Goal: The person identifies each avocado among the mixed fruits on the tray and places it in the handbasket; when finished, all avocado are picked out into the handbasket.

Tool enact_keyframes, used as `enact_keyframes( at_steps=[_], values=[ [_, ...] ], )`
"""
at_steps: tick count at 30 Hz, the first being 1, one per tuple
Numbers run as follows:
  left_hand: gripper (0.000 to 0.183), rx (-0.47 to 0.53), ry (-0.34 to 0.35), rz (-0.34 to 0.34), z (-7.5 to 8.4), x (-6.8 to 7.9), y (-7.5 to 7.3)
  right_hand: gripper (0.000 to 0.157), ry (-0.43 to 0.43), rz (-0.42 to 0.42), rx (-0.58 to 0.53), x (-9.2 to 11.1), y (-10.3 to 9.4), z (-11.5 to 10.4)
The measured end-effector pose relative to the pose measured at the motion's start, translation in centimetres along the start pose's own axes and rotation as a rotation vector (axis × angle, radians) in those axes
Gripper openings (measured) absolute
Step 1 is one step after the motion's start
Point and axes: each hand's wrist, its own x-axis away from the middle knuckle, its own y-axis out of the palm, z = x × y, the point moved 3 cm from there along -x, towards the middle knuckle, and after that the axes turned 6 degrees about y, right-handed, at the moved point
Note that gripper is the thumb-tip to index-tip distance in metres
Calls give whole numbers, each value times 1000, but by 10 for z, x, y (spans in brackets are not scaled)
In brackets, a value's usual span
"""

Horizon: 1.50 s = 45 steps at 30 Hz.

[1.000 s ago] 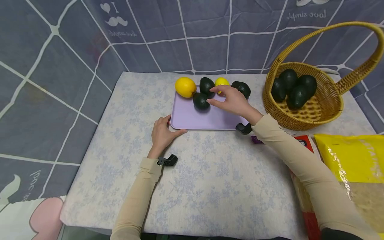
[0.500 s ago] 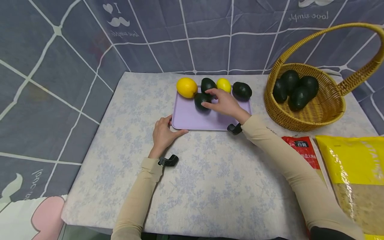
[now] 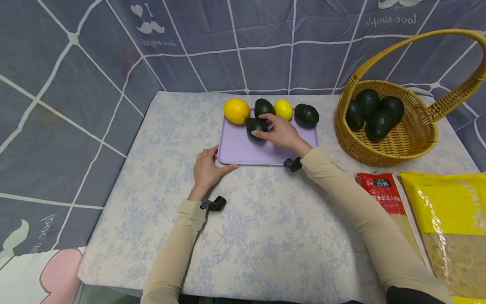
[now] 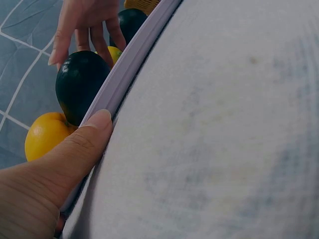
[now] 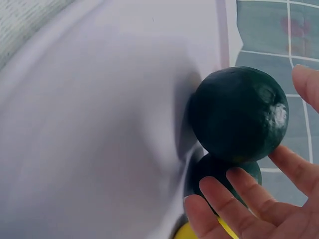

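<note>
A lilac tray (image 3: 250,152) lies on the table, bearing avocados and yellow fruit. My left hand (image 3: 206,169) holds its near left corner, the thumb (image 4: 82,142) along the front rim and the other fingers at the left side. Over the front avocado (image 3: 256,128) is my right hand (image 3: 282,133), its fingers spread. In the right wrist view, the thumb (image 5: 309,87) stands apart from this avocado and the index fingertip is right at its edge. A second avocado (image 3: 263,107) sits just behind it. To its left is a large yellow fruit (image 3: 236,111).
A smaller yellow fruit (image 3: 283,109) and another avocado (image 3: 306,115) are along the tray's back right. The wicker basket (image 3: 383,156) with several avocados stands to the right under its tall handle. Red (image 3: 381,192) and yellow (image 3: 440,202) packets lie at the front right.
My right hand has moved left and slightly nearer, from beside the front avocado to over it. The left hand keeps its place on the tray corner, and the fruit has not moved.
</note>
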Motion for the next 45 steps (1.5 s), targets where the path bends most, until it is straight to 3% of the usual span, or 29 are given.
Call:
enact_keyframes(
  at_steps=[17, 29, 38, 45],
  values=[
    [89, -9, 4, -2, 2, -1, 0, 79, 64, 60, -28, -3, 16, 3],
    [89, -16, 10, -2, 2, -2, 0, 76, 79, 132, -7, -7, 27, 4],
    [87, -10, 5, -2, 3, -2, 1, 66, 117, 78, -89, 2, 24, 12],
    [90, -12, -16, -6, 1, 0, 2, 70, 160, 36, -150, 15, 13, 15]
  ],
)
